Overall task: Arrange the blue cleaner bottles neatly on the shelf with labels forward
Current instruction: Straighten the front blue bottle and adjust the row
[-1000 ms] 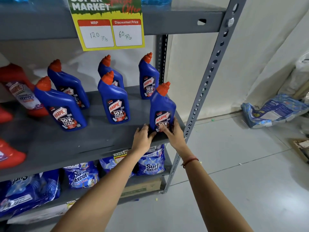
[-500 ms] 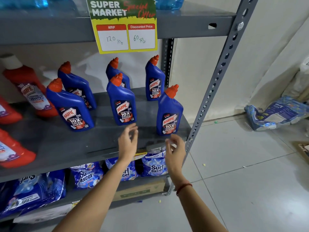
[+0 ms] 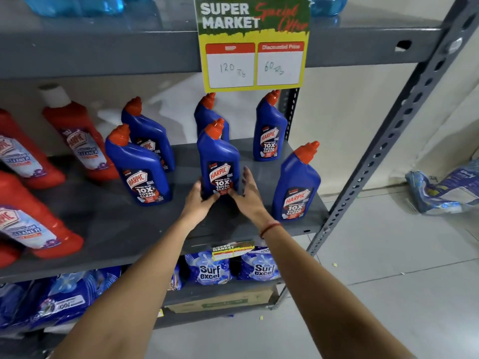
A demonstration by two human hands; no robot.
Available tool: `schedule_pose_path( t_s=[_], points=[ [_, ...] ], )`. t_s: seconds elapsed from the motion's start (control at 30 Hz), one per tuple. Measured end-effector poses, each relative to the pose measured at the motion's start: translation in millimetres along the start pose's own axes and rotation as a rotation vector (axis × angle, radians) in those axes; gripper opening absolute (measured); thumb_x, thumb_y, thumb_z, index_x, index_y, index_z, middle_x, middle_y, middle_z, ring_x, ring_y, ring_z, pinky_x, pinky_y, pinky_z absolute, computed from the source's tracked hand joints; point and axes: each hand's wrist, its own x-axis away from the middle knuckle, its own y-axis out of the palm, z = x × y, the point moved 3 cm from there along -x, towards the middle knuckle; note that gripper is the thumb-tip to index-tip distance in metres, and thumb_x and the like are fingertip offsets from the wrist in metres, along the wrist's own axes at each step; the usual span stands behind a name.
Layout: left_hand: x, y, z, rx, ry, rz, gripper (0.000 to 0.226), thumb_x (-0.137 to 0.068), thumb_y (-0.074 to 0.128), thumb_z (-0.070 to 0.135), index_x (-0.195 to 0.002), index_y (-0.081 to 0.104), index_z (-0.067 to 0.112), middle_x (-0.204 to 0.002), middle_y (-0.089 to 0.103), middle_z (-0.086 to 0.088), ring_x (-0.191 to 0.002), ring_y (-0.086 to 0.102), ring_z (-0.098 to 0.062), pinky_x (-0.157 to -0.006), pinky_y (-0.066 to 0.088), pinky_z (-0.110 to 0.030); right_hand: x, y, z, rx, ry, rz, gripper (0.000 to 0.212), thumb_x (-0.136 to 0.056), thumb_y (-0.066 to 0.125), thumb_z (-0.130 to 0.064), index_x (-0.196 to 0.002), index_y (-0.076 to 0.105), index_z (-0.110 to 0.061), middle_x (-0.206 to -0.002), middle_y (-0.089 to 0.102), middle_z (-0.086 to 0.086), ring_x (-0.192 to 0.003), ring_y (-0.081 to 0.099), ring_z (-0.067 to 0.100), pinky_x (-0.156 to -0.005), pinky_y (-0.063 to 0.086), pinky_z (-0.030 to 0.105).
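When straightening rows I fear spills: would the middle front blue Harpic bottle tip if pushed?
Probably, if pushed high: the middle blue Harpic bottle is tall on a narrow base; low contact, where the left hand and right hand sit, seems safer. Glossy plastic likely slides on the shelf.

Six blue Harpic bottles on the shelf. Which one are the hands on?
The front-row middle blue bottle, label facing forward. The left hand grips its base and the right hand rests against its right side. No other bottle is touched.
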Motion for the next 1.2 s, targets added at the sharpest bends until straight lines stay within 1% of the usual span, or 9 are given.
schedule_pose_path(
  t_s=[0.13,0.17,0.27,0.53,0.67,0.83,0.97,1.13,1.2],
  points=[
    [1,5,7,-0.053,0.015,-0.035,0.048,-0.084,0.063,0.026,-0.126,0.045,0.011,-0.126,0.058,-0.012,-0.116,0.054,-0.026,-0.097,0.043,-0.038,-6,-12,1,-0.018,-0.047,-0.118,0.061,-0.087,0.059,-0.004,-0.140,0.029,-0.012,-0.136,0.049,0.011,-0.123,0.045,0.019,-0.108,0.036,0.036],
    [9,-13,-12,-0.062,-0.016,-0.019,0.048,-0.085,0.063,0.027,-0.126,0.046,0.011,-0.126,0.058,-0.013,-0.116,0.054,-0.026,-0.097,0.043,-0.037,-1,9,2,-0.007,-0.030,-0.175,0.059,-0.087,0.059,-0.005,-0.138,0.032,-0.012,-0.135,0.050,0.010,-0.120,0.046,0.018,-0.106,0.037,0.033],
    [15,-18,-19,-0.053,0.002,-0.058,0.048,-0.084,0.064,0.026,-0.125,0.047,0.007,-0.127,0.058,-0.014,-0.117,0.054,-0.026,-0.095,0.042,-0.033,8,11,4,-0.004,-0.033,-0.152,0.057,-0.086,0.063,-0.007,-0.135,0.035,-0.010,-0.133,0.052,0.011,-0.114,0.047,0.015,-0.100,0.039,0.030],
    [65,-23,-18,-0.008,0.095,-0.088,0.036,-0.081,0.068,0.020,-0.110,0.054,0.004,-0.111,0.064,-0.005,-0.102,0.059,-0.013,-0.087,0.045,-0.025,52,0,18,0.029,-0.090,-0.185,0.058,-0.086,0.063,-0.012,-0.135,0.034,-0.008,-0.129,0.054,0.011,-0.114,0.051,0.014,-0.100,0.042,0.028],
    [77,-24,-16,0.026,0.127,-0.106,0.042,-0.081,0.067,0.018,-0.118,0.052,0.006,-0.116,0.063,-0.006,-0.104,0.059,-0.012,-0.090,0.044,-0.023,62,0,17,0.046,-0.088,-0.195,0.058,-0.085,0.063,-0.011,-0.135,0.033,-0.008,-0.129,0.055,0.013,-0.115,0.053,0.017,-0.101,0.043,0.031],
    [82,-26,-13,0.021,0.141,-0.123,0.040,-0.083,0.066,0.018,-0.119,0.051,0.008,-0.117,0.063,-0.005,-0.102,0.057,-0.008,-0.084,0.042,-0.014,71,0,15,0.072,-0.108,-0.156,0.056,-0.085,0.064,-0.011,-0.133,0.036,-0.007,-0.126,0.058,0.013,-0.115,0.055,0.020,-0.101,0.045,0.034],
    [85,-27,-14,0.002,0.177,-0.084,0.042,-0.082,0.066,0.020,-0.119,0.051,0.008,-0.112,0.063,-0.003,-0.099,0.059,-0.009,-0.077,0.044,-0.004,79,2,15,0.100,-0.102,-0.056,0.052,-0.083,0.067,-0.014,-0.129,0.043,-0.009,-0.123,0.061,0.009,-0.110,0.058,0.016,-0.097,0.047,0.029],
    [93,-46,-25,0.098,0.169,0.088,0.039,-0.086,0.061,0.016,-0.123,0.051,0.006,-0.114,0.059,0.000,-0.102,0.058,-0.011,-0.076,0.045,0.000,114,20,22,-0.032,-0.034,0.341,0.026,-0.085,0.064,-0.008,-0.110,0.056,-0.007,-0.106,0.061,0.004,-0.088,0.059,0.003,-0.085,0.054,0.023],
    [95,-67,-33,0.117,0.164,0.172,0.034,-0.088,0.058,0.016,-0.121,0.053,0.008,-0.113,0.061,-0.001,-0.101,0.059,-0.010,-0.076,0.042,0.003,128,39,21,-0.047,-0.038,0.344,0.020,-0.086,0.062,-0.008,-0.106,0.057,-0.007,-0.104,0.059,0.005,-0.084,0.058,0.001,-0.075,0.053,0.013]
  ],
)
